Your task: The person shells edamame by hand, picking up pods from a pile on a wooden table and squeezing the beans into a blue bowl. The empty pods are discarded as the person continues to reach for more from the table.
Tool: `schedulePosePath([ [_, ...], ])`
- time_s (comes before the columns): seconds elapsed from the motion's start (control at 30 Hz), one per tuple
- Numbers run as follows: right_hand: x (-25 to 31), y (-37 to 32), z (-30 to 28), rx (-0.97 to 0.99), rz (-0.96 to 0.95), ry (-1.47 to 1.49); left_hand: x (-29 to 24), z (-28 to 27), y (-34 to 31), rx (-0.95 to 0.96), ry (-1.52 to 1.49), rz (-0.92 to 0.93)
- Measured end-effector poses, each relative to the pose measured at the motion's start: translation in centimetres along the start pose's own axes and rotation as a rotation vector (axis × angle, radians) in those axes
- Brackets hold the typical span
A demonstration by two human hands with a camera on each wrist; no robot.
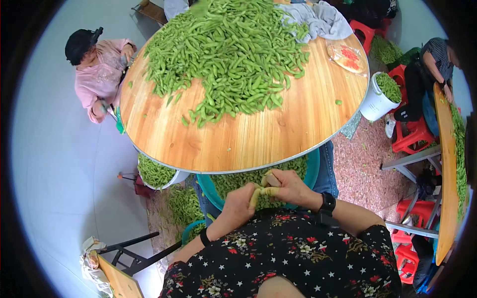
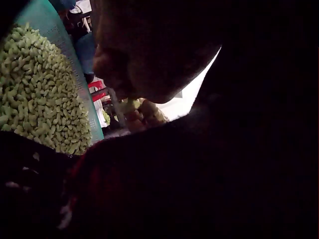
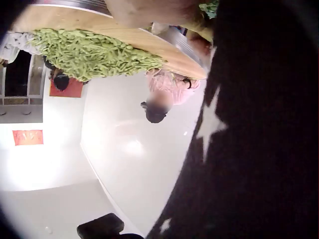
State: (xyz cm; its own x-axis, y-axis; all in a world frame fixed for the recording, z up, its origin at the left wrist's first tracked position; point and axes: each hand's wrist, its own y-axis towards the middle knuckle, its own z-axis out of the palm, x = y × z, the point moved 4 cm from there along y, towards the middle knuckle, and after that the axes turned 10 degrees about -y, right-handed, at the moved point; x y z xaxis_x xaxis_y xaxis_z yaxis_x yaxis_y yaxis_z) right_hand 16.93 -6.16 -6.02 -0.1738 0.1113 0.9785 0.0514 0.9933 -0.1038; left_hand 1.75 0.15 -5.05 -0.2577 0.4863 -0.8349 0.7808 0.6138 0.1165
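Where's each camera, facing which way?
Head: worn there, facing forward-down at round wooden table; left hand, right hand, black floral shirt show.
Left wrist: worn there, facing pale green beans in teal plastic tub; shadowed hand shows.
Right wrist: worn there, facing table, white wall; right hand, shirt show.
Shared by head, right wrist: green pod heap.

No readable text, labels, brands, numbers or signs.
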Motion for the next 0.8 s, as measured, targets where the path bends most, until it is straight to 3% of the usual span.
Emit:
schedulePosePath([
  [0.07,-0.1,0.0,0.3,0.121,0.146,0.189,-0.1,0.2,-0.2,0.067,-0.019,0.044],
  [0.13,-0.2,0.2,0.0,0.186,0.149,0.231,-0.2,-0.4,-0.5,0.064,-0.077,0.029],
  [0.2,-1.1,0.4,0.3,0.223,0.105,0.138,0.5,-1.5,-1.4,0.258,0.048,-0.069],
  [0.23,-1.6,0.4,0.2,0.23,-0.03,0.051,0.6,-3.1,-2.0,0.444,0.24,-0.207],
  [0.27,-2.3,0.5,0.0,0.233,-0.037,0.05,0.2,-5.3,-3.0,0.63,0.431,-0.348],
  [0.33,-1.7,0.4,-0.8,0.087,-0.577,-0.519,-1.5,-9.7,-2.6,0.554,0.62,-0.381],
  [0.4,-0.5,0.1,-1.8,0.086,-0.616,-0.569,-3.1,-12.3,0.5,0.421,0.559,-0.231],
  [0.47,2.3,-0.5,-2.7,0.41,0.034,-0.269,-2.3,-13.9,5.5,0.115,0.613,0.061],
  [0.53,3.3,-0.3,-3.4,0.317,-0.004,-0.219,-2.1,-14.8,12.6,-0.058,0.554,0.165],
  [0.6,4.9,0.0,-4.7,0.134,-0.075,-0.014,0.0,-15.5,19.3,-0.28,0.494,0.129],
  [0.67,5.1,1.2,-5.4,0.027,-0.195,-0.047,1.4,-15.5,24.3,-0.343,0.561,-0.061],
  [0.77,4.9,2.8,-6.4,-0.055,-0.246,-0.151,3.8,-14.5,27.2,-0.338,0.586,-0.091],
  [0.8,4.5,3.3,-6.6,-0.08,-0.161,-0.115,3.7,-14.5,27.2,-0.338,0.587,-0.086],
])
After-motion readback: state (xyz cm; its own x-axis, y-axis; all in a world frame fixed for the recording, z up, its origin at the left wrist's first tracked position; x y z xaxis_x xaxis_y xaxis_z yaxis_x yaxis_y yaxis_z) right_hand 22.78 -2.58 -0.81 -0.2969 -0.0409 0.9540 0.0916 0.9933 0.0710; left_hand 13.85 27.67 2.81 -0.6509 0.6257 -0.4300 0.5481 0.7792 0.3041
